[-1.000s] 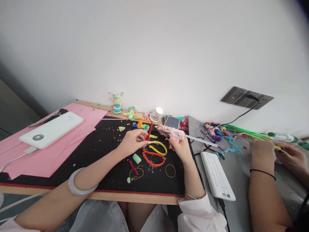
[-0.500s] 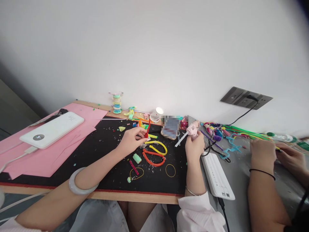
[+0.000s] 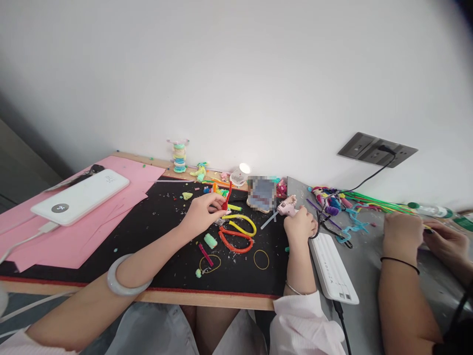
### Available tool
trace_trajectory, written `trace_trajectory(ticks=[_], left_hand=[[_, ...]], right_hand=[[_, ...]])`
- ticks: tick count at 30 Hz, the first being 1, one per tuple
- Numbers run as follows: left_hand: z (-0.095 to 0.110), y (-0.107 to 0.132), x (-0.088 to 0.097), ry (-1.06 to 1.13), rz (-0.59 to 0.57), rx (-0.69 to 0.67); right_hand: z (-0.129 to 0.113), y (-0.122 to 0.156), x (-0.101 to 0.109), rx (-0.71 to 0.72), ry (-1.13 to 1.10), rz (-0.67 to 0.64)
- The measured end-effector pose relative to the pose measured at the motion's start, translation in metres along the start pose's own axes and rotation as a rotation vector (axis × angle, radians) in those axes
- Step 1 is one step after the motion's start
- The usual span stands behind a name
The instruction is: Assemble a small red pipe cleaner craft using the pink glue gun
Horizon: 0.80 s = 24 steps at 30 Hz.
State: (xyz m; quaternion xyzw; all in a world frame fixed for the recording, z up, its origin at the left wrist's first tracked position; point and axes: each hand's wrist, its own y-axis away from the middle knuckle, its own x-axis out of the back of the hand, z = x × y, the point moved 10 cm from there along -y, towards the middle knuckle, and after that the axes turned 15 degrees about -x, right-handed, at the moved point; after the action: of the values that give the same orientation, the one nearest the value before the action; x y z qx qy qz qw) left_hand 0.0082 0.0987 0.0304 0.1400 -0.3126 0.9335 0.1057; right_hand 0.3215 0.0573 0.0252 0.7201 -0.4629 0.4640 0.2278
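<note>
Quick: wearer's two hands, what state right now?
Left hand: closed, pinching the red fuzzy stick.
Right hand: closed around the pink glue gun.

Pale wall (image 3: 221, 79) behind wood-edged desk (image 3: 192, 297)

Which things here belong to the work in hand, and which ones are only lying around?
Seems to belong to the work:
- red stem, in the left hand
- pink glue gun, in the right hand

Probably just lying around:
- white power bank on pink paper
- paper cup near the wall
</note>
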Motion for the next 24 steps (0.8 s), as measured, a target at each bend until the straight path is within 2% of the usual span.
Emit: trace_trajectory(ticks=[3, 5, 8, 11, 14, 18, 24], left_hand=[[0.003, 0.0, -0.002, -0.01, -0.021, -0.034], [0.006, -0.001, -0.003, -0.028, -0.04, -0.07], [0.011, -0.001, -0.008, -0.06, -0.103, -0.128], [0.018, 0.0, -0.015, -0.113, -0.187, -0.193], [0.026, 0.001, -0.022, -0.179, -0.259, -0.259], [0.031, 0.003, -0.027, -0.234, -0.312, -0.31], [0.028, 0.002, -0.024, -0.238, -0.294, -0.286]], right_hand=[[-0.017, 0.009, 0.021, 0.189, -0.284, 0.132], [-0.03, 0.024, 0.032, 0.354, -0.498, 0.141], [-0.053, 0.053, 0.024, 0.539, -0.692, -0.124], [-0.077, 0.093, 0.016, 0.742, -0.699, -0.348], [-0.091, 0.124, 0.006, 0.864, -0.626, -0.478], [-0.098, 0.144, 0.004, 0.968, -0.555, -0.47], [-0.098, 0.146, 0.005, 0.992, -0.543, -0.412]])
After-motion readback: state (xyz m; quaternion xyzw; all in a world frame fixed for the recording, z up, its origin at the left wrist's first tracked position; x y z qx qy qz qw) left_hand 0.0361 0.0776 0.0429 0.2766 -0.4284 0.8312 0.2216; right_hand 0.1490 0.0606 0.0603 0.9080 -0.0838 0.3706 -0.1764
